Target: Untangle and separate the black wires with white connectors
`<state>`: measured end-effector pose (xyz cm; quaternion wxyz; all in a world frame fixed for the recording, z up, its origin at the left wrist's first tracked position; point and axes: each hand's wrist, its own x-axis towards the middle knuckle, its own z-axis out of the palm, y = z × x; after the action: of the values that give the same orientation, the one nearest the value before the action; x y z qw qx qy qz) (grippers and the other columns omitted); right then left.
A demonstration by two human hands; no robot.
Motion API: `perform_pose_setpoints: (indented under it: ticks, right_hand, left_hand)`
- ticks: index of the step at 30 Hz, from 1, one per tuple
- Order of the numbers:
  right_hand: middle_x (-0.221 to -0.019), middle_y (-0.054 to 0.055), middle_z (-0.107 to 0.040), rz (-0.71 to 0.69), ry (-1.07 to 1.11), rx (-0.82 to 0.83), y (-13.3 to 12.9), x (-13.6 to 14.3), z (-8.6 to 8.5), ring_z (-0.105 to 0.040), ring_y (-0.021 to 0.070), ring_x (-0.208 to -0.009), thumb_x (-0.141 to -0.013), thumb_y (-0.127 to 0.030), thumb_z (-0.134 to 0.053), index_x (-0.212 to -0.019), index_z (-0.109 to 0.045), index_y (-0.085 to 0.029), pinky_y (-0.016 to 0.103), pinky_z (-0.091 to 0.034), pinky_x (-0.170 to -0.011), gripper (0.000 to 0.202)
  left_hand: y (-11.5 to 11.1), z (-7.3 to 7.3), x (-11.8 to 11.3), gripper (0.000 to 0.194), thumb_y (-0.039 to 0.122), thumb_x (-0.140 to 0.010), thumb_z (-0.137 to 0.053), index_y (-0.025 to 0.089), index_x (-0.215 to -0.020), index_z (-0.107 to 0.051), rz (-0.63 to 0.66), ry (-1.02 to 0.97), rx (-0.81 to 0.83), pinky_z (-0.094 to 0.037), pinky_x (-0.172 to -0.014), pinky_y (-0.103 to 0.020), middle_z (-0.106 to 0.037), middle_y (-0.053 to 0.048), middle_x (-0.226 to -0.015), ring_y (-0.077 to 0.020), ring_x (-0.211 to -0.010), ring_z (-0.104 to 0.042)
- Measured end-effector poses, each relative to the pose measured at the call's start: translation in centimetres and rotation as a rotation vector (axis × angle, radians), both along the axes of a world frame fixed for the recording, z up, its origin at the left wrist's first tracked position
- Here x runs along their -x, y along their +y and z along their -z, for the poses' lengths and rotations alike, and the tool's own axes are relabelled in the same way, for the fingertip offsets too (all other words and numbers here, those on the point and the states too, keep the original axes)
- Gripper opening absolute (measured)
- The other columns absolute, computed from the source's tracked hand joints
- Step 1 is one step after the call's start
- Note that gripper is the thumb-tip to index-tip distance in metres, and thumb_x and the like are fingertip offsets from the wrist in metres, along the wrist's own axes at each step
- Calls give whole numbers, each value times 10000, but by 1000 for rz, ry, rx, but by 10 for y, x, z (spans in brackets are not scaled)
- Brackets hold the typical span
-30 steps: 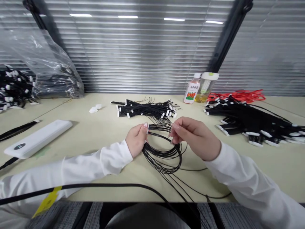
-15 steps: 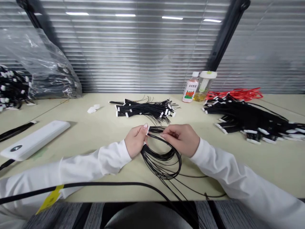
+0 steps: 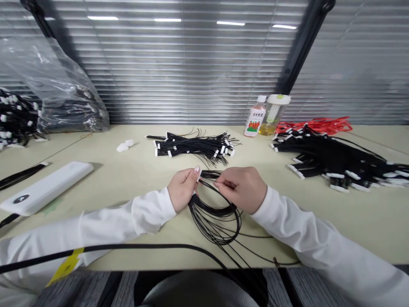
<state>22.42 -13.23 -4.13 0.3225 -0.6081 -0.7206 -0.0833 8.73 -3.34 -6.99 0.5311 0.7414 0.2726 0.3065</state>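
Note:
My left hand is closed on a white connector at the end of a bundle of thin black wires. A second white end shows just below its fingers, where the wires curve down in a loop. My right hand is pinched on black wire close to the connector, on its right side. Its fingertips partly hide what they grip. From the loop, several loose wires trail down over the table's front edge.
Behind the hands lies a pile of wire harnesses. More black harnesses, red strips, a bottle and a lidded cup are at right. A white power bank, white scraps and a plastic bag are at left. A black cable crosses in front.
My right hand has shifted very slightly left and still pinches wire. The wire loop has moved a little left and lower. My left hand keeps its hold on the connector.

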Motion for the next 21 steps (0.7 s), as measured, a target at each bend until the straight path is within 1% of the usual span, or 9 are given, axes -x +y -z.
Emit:
perform_pose_setpoints:
  ticks: [5,10,13,15,18,21]
  right_hand:
    - [-511,-24,-508,-6,-70,-16,1,2,-1,-394,34,-487,-710,-176,-484,-546,-535,-137,159,-282,-512,177]
    - [-511,-28,-504,-42,-69,-35,3,0,3,-398,31,-492,-713,-170,-488,-554,-546,-135,152,-283,-514,172]
    - [-515,-27,-508,-63,-58,-20,3,0,3,-401,29,-492,-707,-163,-495,-554,-552,-134,149,-288,-517,166]
    - [-488,-35,-490,-36,-15,12,3,1,1,-379,25,-463,-706,-188,-512,-577,-563,-139,148,-283,-504,147]
    - [-466,-43,-471,6,49,105,2,3,-2,-358,25,-435,-733,-283,-511,-641,-569,-146,149,-278,-492,175]
    - [-537,-22,-519,-4,0,188,2,3,-3,-398,37,-479,-785,-290,-440,-678,-550,-145,161,-287,-524,211]
  left_hand:
    - [0,-1,0,434,520,-771,-323,154,-576,-448,32,32,-23,-321,-458,-201,-430,38,-420,-70,-416,-404]
    - [1,-2,0,444,501,-781,-317,149,-541,-443,117,63,-56,-325,-482,-203,-438,34,-441,-71,-445,-407]
    - [1,-2,1,459,494,-785,-313,145,-511,-432,142,72,-66,-324,-489,-203,-436,31,-447,-70,-455,-406]
    - [0,-3,2,461,492,-786,-311,144,-509,-430,142,76,-65,-318,-483,-201,-427,34,-443,-68,-450,-396]
    - [0,-3,2,459,490,-787,-312,144,-510,-431,142,83,-75,-318,-478,-197,-421,36,-443,-65,-449,-389]
    - [-1,-4,1,456,485,-787,-312,144,-514,-439,145,90,-92,-327,-485,-196,-430,35,-448,-67,-455,-397]
